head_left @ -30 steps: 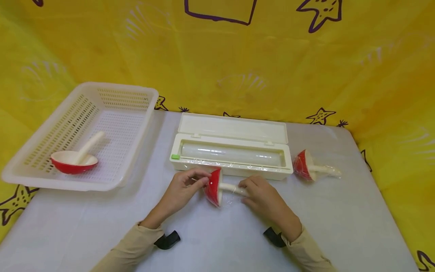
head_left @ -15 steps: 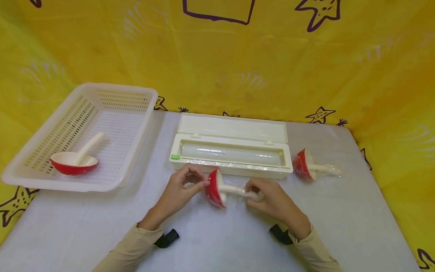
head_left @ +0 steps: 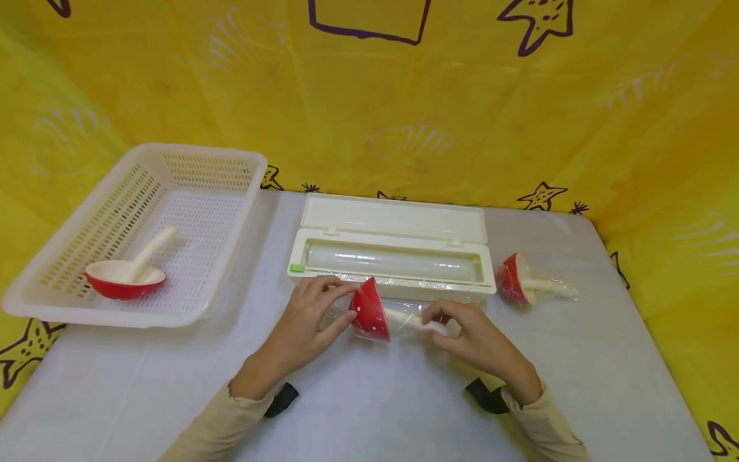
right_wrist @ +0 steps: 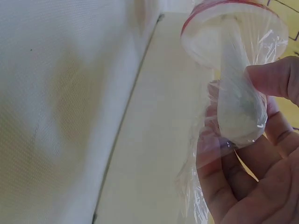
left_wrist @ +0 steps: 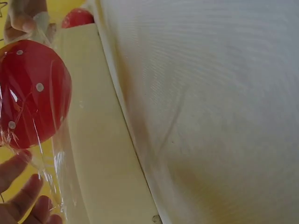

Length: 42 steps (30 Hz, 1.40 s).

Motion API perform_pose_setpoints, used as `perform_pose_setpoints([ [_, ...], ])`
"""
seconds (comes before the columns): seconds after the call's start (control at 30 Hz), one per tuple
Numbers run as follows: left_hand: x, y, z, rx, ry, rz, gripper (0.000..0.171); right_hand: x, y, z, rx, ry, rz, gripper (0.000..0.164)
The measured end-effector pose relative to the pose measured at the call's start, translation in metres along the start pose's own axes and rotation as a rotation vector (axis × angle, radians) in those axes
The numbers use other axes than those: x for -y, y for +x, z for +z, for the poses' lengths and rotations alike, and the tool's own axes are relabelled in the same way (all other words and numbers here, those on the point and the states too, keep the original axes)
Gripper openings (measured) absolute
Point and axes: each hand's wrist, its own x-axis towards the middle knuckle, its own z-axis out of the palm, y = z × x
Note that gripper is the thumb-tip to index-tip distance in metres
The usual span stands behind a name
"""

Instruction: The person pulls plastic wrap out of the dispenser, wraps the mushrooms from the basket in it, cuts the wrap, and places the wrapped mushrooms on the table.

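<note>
A red ladle (head_left: 369, 312) with white dots and a pale handle, wrapped in clear cling film (left_wrist: 58, 163), is held up in front of the cling film box (head_left: 392, 256). At its bowl, my left hand (head_left: 303, 327) holds the film-covered red side between thumb and fingers. My right hand (head_left: 476, 333) grips the handle's end through the film; the right wrist view shows the thumb on the handle (right_wrist: 240, 93) and fingers behind it. A film-wrapped ladle (head_left: 534, 283) lies right of the box. Another ladle (head_left: 124, 282), seemingly unwrapped, rests in the white basket (head_left: 231, 256).
The box's lid (head_left: 395, 217) stands open at the back, with the film roll (head_left: 392, 258) showing inside and a green slider (head_left: 297, 267) at the left. A yellow patterned cloth (head_left: 346, 115) hangs behind the white-covered table (head_left: 369, 417).
The ladle has turned so that its red outside faces me more, and it sits slightly further right. My right hand has slid right to the handle's end. My left fingers have spread around the bowl.
</note>
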Motion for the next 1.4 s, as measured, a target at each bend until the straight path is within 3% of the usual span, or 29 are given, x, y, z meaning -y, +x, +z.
perform_pose_setpoints([
  [0.13, -0.002, 0.000, 0.000, -0.028, 0.071, 0.002, 0.059, 0.001, -0.001, -0.001, 0.004, 0.002, 0.031, 0.026],
  [0.23, -0.005, 0.000, -0.001, -0.102, 0.052, 0.081, 0.063, 0.003, -0.001, -0.002, 0.007, 0.007, 0.051, 0.026],
  [0.3, -0.006, 0.001, -0.001, -0.128, -0.011, 0.143, 0.059, 0.003, -0.001, -0.003, 0.010, 0.011, 0.061, 0.025],
  [0.43, -0.007, 0.001, 0.000, -0.079, -0.134, 0.204, 0.051, 0.004, 0.000, -0.003, 0.020, 0.018, 0.084, 0.022],
  [0.53, -0.007, 0.002, 0.001, -0.021, -0.149, 0.203, 0.064, 0.005, -0.001, -0.005, 0.027, 0.022, 0.122, 0.022],
  [0.7, -0.005, 0.005, 0.004, 0.026, -0.086, 0.219, 0.089, 0.007, -0.002, -0.007, 0.035, 0.044, 0.183, 0.022],
  [1.03, -0.005, 0.023, 0.009, -0.076, 0.177, 0.311, 0.087, 0.008, 0.001, -0.011, 0.029, 0.069, 0.172, 0.021],
  [1.1, -0.005, 0.026, 0.009, -0.057, 0.146, 0.318, 0.086, 0.008, 0.001, -0.012, 0.033, 0.072, 0.176, 0.021],
  [1.27, -0.005, 0.031, 0.008, 0.054, -0.034, 0.283, 0.084, 0.008, 0.001, -0.013, 0.033, 0.067, 0.198, 0.021],
  [1.4, -0.006, 0.034, 0.009, 0.087, -0.044, 0.273, 0.086, 0.007, 0.001, -0.013, 0.035, 0.087, 0.219, 0.021],
])
